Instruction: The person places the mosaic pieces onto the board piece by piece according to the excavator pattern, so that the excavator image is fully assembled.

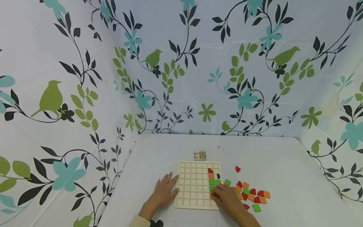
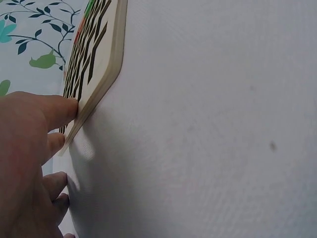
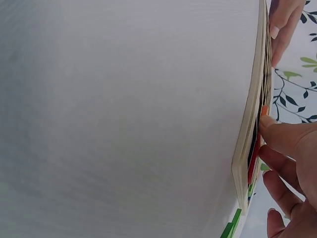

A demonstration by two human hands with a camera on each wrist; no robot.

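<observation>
A pale wooden grid board [image 1: 195, 204] lies flat on the table. Several tiles fill cells near its right side: red, orange, blue-and-white and green tiles [image 1: 211, 182]. My left hand [image 1: 164, 190] rests at the board's left edge with fingers spread; in the left wrist view its thumb [image 2: 64, 110] touches the rim. Over the board's lower right cells, my right hand [image 1: 227, 197] pinches a red-and-orange tile [image 3: 255, 157] between thumb and fingers, low against the grid. The hand partly hides this tile and the cells beneath it.
Loose red, orange and green tiles [image 1: 250, 197] are scattered to the right of the board, one red tile [image 1: 238, 169] farther back. A small clear-looking packet or card with coloured shapes [image 1: 199, 154] lies behind the board. Patterned cloth [image 1: 175, 94] hangs around the white table [image 1: 158, 148].
</observation>
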